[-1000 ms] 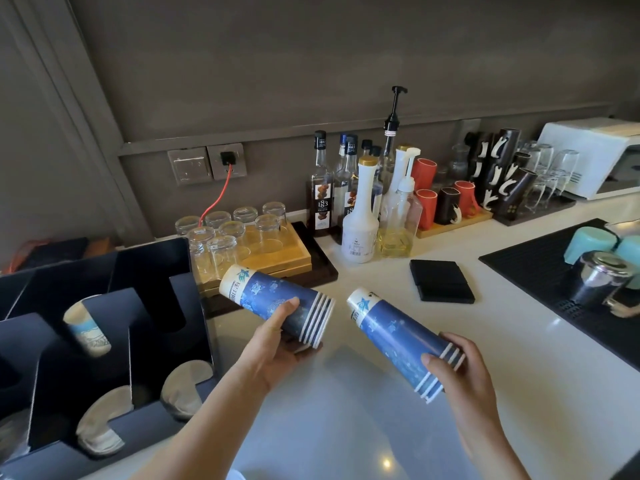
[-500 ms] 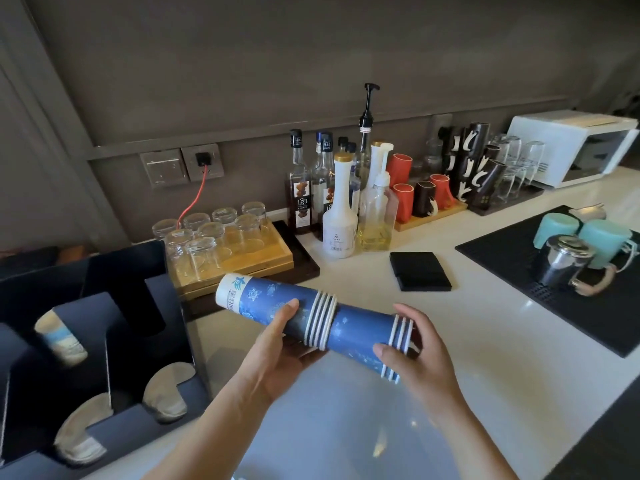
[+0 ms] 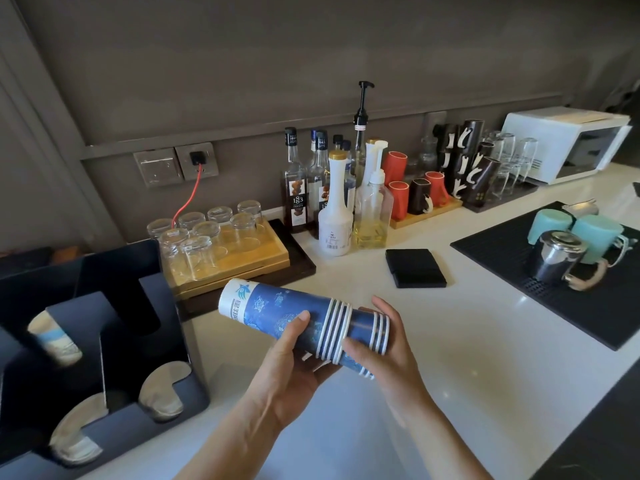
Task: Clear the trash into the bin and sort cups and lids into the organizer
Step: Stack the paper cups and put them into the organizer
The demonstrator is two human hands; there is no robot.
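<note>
A stack of blue paper cups (image 3: 277,311) lies on its side in the air above the white counter, bottoms pointing left. My left hand (image 3: 294,355) grips it from below, thumb over the top. A second blue stack (image 3: 369,325) is nested into the first one's open end. My right hand (image 3: 388,344) curls round this second stack at its rims. The black organizer (image 3: 173,344) stands at the left. It holds a pale paper cup (image 3: 55,337) on its side and white lids (image 3: 159,389) in its front slots.
A wooden tray of upturned glasses (image 3: 207,237) stands behind the cups. Syrup bottles (image 3: 332,202), mugs on a rack (image 3: 426,188) and a white microwave (image 3: 568,143) line the wall. A black coaster stack (image 3: 415,268) and a black mat with teal mugs (image 3: 568,230) lie to the right.
The two cup stacks were apart one second ago. My right hand has slid its stack into the open end of the left one, and it now sits deeper inside.
</note>
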